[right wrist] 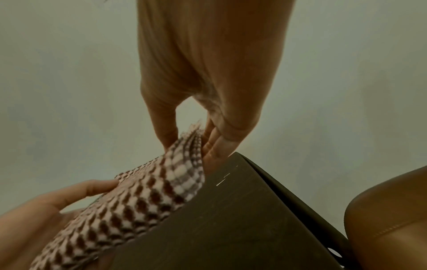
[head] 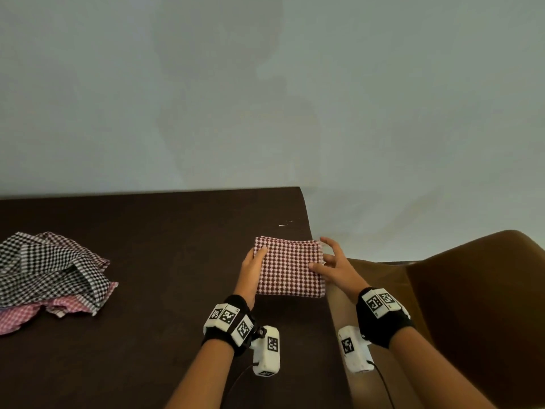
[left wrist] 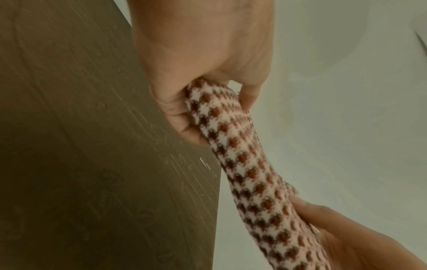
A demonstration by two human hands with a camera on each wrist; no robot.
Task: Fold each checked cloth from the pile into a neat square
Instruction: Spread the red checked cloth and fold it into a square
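A folded red-and-white checked cloth (head: 290,268) lies as a near-square at the right edge of the dark table (head: 147,335). My left hand (head: 259,255) grips its left edge, thumb on top and fingers underneath; in the left wrist view the left hand (left wrist: 215,109) curls round the thick folded edge of the cloth (left wrist: 245,160). My right hand (head: 323,258) pinches the right edge, and in the right wrist view the right hand (right wrist: 189,140) has thumb and fingers closed on the layered edge of the cloth (right wrist: 148,191). I cannot tell whether the cloth rests on the table or is raised off it.
A loose pile of checked cloths (head: 50,273), black-and-white over pink and red ones, lies at the table's left. A brown chair (head: 472,305) stands just right of the table edge. A pale wall (head: 265,98) is behind.
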